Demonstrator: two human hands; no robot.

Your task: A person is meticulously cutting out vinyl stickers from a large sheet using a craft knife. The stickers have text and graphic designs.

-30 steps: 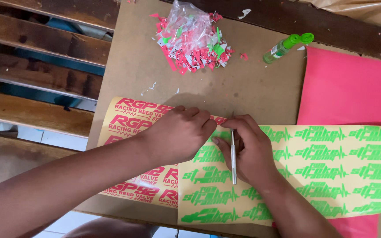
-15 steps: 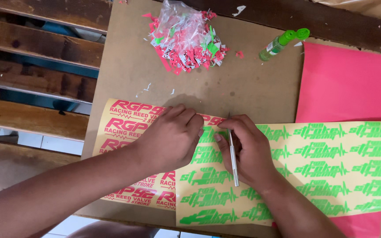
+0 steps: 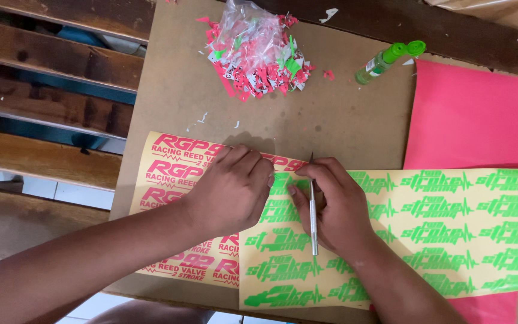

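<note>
Under both hands, nearest the viewer, lies the yellow-backed sheet of green stickers (image 3: 451,228), overlapping the sheet of pink stickers (image 3: 175,174) that extends out to the left of the left fingers. The right hand (image 3: 334,210) has its fingers curled shut around a thin metal craft knife (image 3: 313,210), held like a pen with the blade tip protruding just beyond the fingertips toward the far edge of the green sheet. The left hand (image 3: 235,189) is loosely bunched, fingertips pressed down where the two sheets meet, just to the left of the right fingertips; whether it pinches a sliver of vinyl cannot be told, since the fingers hide the contact point. Judged from the sheets, most of the work remains: the green designs to the right of the right hand and those nearer the viewer appear still seated on their backing, and the pink designs left of the left hand likewise look intact. Beyond the fingers, the brown board (image 3: 343,120) carries a few small offcuts. Farther still, a clear plastic bag heaped with pink and green trimmings (image 3: 253,51) indicates that a fair amount of waste has already been removed. Far right of the fingers lie a green-capped bottle (image 3: 388,60) and a plain pink sheet (image 3: 475,114).
</note>
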